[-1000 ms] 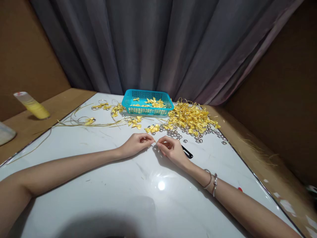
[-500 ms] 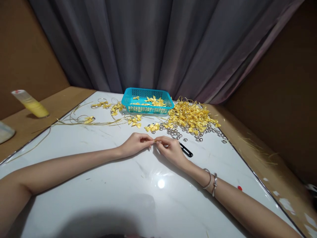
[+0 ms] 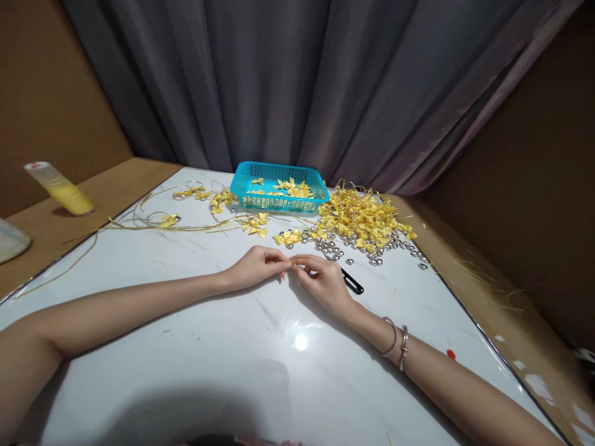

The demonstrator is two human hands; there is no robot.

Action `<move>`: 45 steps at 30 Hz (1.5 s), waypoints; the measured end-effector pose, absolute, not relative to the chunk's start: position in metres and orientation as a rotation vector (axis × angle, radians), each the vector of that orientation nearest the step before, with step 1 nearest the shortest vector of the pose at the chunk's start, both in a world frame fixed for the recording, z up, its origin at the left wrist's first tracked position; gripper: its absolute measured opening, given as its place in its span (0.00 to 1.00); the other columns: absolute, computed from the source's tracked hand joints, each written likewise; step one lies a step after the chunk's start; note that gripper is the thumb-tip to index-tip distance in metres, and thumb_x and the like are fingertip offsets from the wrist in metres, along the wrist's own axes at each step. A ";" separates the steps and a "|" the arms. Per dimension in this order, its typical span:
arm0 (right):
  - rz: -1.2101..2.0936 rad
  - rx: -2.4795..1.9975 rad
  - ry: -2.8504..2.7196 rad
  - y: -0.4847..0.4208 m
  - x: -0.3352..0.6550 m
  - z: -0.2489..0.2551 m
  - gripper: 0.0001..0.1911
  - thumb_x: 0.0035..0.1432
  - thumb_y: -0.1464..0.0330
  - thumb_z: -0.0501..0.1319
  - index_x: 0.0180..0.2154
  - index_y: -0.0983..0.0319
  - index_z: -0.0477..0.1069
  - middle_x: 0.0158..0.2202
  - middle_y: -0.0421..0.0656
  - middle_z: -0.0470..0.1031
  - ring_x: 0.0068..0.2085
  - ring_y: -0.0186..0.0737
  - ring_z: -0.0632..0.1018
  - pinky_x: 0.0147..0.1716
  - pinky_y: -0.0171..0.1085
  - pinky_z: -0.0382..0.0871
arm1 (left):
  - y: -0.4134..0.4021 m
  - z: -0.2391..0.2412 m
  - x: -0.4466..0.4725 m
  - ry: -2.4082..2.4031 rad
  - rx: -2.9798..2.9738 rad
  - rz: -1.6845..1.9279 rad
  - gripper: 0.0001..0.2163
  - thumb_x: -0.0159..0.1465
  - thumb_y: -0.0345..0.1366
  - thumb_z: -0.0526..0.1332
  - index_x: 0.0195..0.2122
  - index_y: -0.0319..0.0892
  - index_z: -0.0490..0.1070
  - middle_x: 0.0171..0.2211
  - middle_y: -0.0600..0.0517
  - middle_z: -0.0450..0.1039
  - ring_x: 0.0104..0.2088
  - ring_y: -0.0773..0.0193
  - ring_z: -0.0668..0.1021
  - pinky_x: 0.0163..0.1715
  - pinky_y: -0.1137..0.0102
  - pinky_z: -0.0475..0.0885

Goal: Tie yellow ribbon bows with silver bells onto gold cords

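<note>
My left hand [image 3: 260,266] and my right hand [image 3: 326,284] meet fingertip to fingertip over the white marbled table [image 3: 232,365]. Both are closed in a pinch, and a tiny yellowish bit shows between them, too small to name. Part of a black-handled tool [image 3: 353,282] sticks out from behind my right hand. Beyond the fingers lie yellow ribbon bows [image 3: 287,236] and several silver teardrop-shaped pieces [image 3: 330,249].
A turquoise basket [image 3: 279,204] with bows in it stands at the back. Right of it rises a heap of yellow bows [image 3: 360,214]. Thin gold cords [image 3: 186,228] trail leftward. A spool of yellow thread [image 3: 67,195] stands at the far left.
Both hands keep their pinch at nearly the same place, with only a slight shift of the fingers. The whole view has moved a little.
</note>
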State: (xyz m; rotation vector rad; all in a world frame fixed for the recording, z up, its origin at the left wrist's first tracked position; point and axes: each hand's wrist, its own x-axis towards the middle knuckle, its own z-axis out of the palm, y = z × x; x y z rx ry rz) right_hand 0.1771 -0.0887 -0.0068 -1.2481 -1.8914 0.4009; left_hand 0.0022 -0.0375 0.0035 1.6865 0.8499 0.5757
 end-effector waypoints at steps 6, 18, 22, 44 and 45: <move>0.068 -1.089 -2.063 -0.092 0.179 -0.011 0.10 0.58 0.74 0.55 0.37 0.64 0.75 0.50 0.49 0.73 0.31 0.35 0.79 0.29 0.31 0.73 | -0.033 0.005 0.002 0.794 1.457 0.505 0.09 0.56 0.37 0.62 0.28 0.35 0.73 0.19 0.54 0.68 0.16 0.76 0.62 0.17 0.77 0.54; -0.152 -1.035 -2.230 -0.091 0.183 -0.017 0.14 0.59 0.76 0.52 0.41 0.65 0.75 0.46 0.49 0.76 0.39 0.43 0.80 0.34 0.37 0.76 | -0.032 0.007 0.001 0.844 1.477 0.464 0.09 0.55 0.36 0.62 0.22 0.35 0.71 0.15 0.55 0.66 0.15 0.76 0.59 0.16 0.76 0.50; -0.112 -1.069 -2.238 -0.091 0.183 -0.017 0.14 0.60 0.75 0.51 0.41 0.65 0.75 0.44 0.49 0.77 0.40 0.44 0.79 0.35 0.39 0.75 | -0.030 0.006 0.002 0.847 1.482 0.464 0.10 0.54 0.38 0.63 0.24 0.35 0.73 0.18 0.54 0.69 0.16 0.75 0.60 0.16 0.76 0.52; -0.089 -1.021 -2.279 -0.088 0.181 -0.008 0.14 0.58 0.78 0.52 0.40 0.65 0.73 0.42 0.47 0.77 0.43 0.47 0.71 0.38 0.45 0.66 | -0.030 0.007 0.001 0.868 1.635 0.457 0.11 0.55 0.39 0.62 0.23 0.36 0.73 0.20 0.52 0.71 0.23 0.69 0.70 0.26 0.74 0.61; -0.086 -1.016 -2.282 -0.088 0.181 -0.008 0.14 0.58 0.78 0.52 0.40 0.65 0.73 0.41 0.47 0.78 0.43 0.46 0.71 0.38 0.44 0.65 | -0.030 0.007 0.001 0.872 1.643 0.450 0.11 0.55 0.39 0.61 0.23 0.36 0.73 0.20 0.52 0.71 0.24 0.68 0.71 0.27 0.74 0.62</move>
